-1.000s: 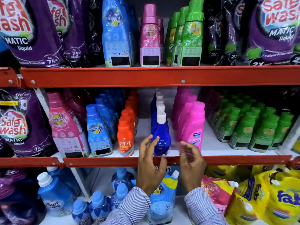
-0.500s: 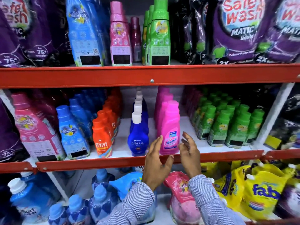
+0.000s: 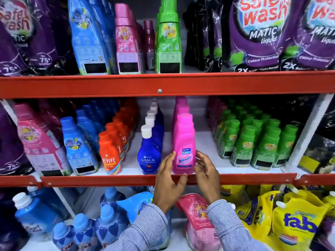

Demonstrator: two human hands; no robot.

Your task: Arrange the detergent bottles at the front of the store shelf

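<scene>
1. The pink Vanish bottle is standing upright at the near edge of the middle shelf, at the head of a row of pink bottles running toward the far wall.
2. The left hand is hovering at the bottle's lower left side with its fingers spread; the fingertips are lying just beside or lightly against the label, and it is not gripping anything.
3. The right hand is sitting at the bottle's lower right side, fingers curled loosely and apart; whether they are touching the bottle cannot be told, and the hand is not closing on it.
4. The bottle is therefore sitting between the two open hands, its base resting on the shelf behind the red front rail.
5. Just left of it, the blue Ujala bottle with a white cap is leading its own row.
6. Further left, the orange Revive bottle is standing near the front.
7. To the right, well apart, green bottles are filling several rows.
8. Striped sleeves are covering both forearms in front of the lower shelf's pouches.
</scene>
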